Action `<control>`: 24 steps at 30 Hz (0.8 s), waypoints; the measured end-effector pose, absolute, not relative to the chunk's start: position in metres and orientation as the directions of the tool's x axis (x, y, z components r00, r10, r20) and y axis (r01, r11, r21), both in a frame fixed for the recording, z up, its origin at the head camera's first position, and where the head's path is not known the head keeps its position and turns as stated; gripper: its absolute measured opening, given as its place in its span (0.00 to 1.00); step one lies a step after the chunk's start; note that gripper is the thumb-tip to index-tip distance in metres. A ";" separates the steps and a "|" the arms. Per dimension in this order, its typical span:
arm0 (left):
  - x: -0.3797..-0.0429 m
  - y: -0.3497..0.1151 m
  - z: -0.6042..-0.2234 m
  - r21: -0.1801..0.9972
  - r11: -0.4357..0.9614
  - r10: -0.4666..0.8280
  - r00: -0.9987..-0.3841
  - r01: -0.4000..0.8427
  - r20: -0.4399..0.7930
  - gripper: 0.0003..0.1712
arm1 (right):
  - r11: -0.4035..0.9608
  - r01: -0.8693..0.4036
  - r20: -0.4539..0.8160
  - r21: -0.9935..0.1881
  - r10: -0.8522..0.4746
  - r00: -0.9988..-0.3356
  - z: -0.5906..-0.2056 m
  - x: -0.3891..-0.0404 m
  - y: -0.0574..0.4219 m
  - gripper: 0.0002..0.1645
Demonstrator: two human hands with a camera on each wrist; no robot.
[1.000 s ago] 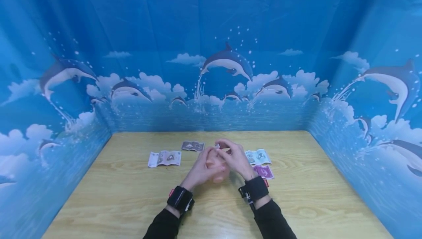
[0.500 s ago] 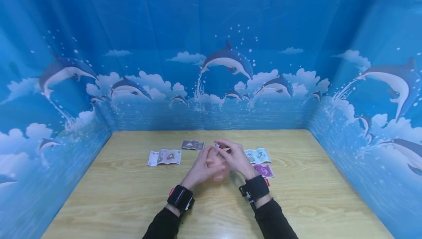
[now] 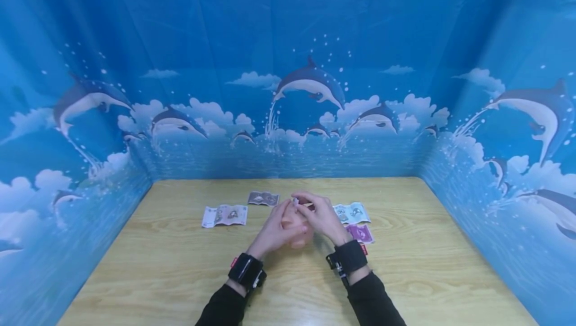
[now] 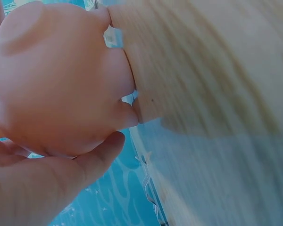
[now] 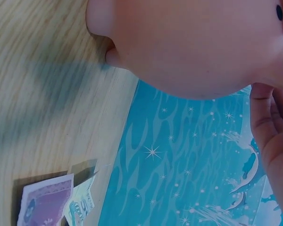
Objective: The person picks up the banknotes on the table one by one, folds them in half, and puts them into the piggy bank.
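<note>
Piggy bank (image 4: 61, 80) clasped in left grip (image 3: 273, 231), right grip (image 3: 320, 214) over its top, pinching apparently folded paper (image 3: 295, 201)

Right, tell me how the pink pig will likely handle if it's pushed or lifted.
Probably stiff: the left hand grips the pink pig without a visible dent. Its smooth, rounded shape may make it a bit slippery. The stubby feet should help stop it rolling, though a hard shove might tip it.
</note>
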State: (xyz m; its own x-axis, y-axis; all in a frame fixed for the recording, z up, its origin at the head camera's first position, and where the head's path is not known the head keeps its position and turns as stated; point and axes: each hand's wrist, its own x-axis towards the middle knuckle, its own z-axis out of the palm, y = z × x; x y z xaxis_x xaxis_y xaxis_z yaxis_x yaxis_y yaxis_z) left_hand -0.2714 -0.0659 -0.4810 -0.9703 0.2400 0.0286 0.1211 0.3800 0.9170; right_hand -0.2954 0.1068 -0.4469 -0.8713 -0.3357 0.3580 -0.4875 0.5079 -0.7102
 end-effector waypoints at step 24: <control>-0.273 -0.065 -0.481 0.920 0.369 0.246 -0.968 0.133 0.041 0.62 | 0.520 -0.513 0.382 -0.683 -0.343 -0.858 -0.447 -0.292 0.106 0.16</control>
State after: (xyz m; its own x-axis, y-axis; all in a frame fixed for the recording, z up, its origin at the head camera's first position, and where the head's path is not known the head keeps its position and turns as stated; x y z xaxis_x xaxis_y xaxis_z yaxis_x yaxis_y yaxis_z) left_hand -0.2726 -0.0650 -0.4814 -0.9683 0.2463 0.0407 0.1326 0.3695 0.9197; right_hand -0.2918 0.1065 -0.4467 -0.8578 -0.3435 0.3823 -0.5127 0.5198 -0.6834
